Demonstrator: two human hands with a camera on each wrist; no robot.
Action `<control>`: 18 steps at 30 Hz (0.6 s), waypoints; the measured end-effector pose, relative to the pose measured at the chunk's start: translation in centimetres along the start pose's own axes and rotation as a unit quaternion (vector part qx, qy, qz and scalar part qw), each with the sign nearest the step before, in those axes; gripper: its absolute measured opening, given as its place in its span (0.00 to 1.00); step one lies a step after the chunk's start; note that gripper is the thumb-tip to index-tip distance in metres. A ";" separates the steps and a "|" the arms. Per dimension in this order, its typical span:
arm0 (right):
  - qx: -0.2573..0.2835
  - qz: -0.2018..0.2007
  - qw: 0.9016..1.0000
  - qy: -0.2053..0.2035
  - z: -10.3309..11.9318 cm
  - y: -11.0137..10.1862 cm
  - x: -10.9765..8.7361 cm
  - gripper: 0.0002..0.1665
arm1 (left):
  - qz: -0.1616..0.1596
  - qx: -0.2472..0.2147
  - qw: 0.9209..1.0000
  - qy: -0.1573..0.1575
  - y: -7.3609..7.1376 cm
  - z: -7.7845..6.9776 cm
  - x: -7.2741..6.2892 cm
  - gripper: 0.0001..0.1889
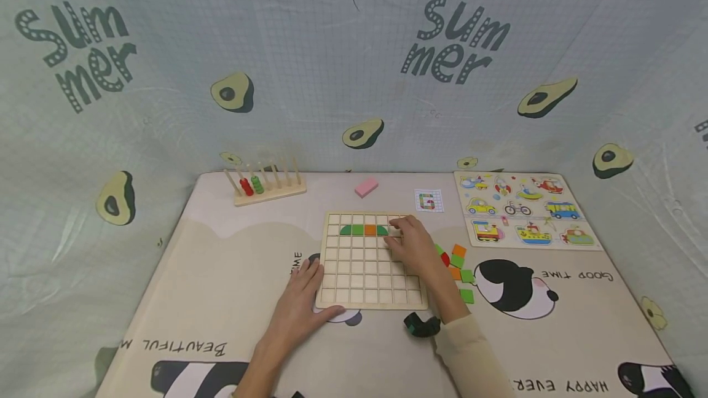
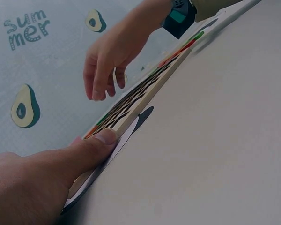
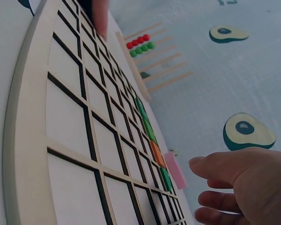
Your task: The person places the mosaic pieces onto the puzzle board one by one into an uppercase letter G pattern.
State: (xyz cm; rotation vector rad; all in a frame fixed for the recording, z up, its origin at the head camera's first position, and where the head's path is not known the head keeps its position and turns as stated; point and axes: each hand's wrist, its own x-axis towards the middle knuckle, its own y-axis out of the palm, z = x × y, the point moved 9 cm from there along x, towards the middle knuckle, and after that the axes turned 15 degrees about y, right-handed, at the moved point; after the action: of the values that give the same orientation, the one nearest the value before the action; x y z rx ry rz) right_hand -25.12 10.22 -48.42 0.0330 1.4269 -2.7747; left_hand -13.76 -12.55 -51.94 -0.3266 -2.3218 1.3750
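Observation:
A wooden grid board [image 1: 373,307] lies flat on the table. In one of its far rows sit a green piece with a rounded corner [image 1: 345,230], a green square [image 1: 358,230], an orange square [image 1: 370,230] and another rounded green piece [image 1: 381,230]. My left hand [image 1: 301,293] rests at the near left corner, fingers extended along the side; in the left wrist view its thumb [image 2: 105,137] presses the board's edge. Over the far right part of the board hovers my right hand [image 1: 415,247], fingers loosely bent, with nothing visible between them.
Several loose green, orange and red tiles [image 1: 467,296] lie right of the board. Beyond it are a pink block [image 1: 366,187], a pattern card [image 1: 437,207] and a peg stand [image 1: 271,196] with red and green beads. A vehicle puzzle [image 1: 517,221] occupies the far right.

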 end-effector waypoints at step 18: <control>0.010 -0.016 1.000 0.015 -2.3 -1.6 -0.8 0.28 | -0.006 0.000 1.000 0.004 0.2 0.1 -0.1 0.52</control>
State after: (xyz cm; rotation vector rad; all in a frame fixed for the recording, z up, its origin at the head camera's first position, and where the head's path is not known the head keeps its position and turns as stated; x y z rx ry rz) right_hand -24.31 12.99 -48.46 0.0536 1.4194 -2.8252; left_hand -13.71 -12.58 -52.14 -0.3171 -2.3129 1.3653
